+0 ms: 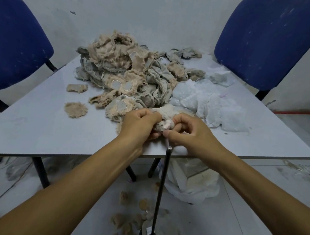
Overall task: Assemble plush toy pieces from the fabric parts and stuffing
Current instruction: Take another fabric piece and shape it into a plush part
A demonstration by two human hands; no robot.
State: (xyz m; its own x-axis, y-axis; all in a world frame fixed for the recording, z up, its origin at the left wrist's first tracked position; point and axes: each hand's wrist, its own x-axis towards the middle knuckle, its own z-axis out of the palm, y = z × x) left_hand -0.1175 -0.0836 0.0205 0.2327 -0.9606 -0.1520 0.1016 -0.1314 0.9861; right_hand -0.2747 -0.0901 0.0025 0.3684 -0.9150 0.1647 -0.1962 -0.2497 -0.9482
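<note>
Two blue chairs (15, 47) (wall behind)

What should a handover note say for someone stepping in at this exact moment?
Left hand: grips a small plush piece at the table's near edge.
Right hand: pinches the same piece from the other side, beside the tip of a thin dark rod.
Fabric pile: beige and grey cut parts, mid-table, with two loose bits to its left.
White stuffing: right of the pile.
Done: pieces lie on the floor below, seemingly finished.
Left: finish this piece, then work through the pile.
</note>
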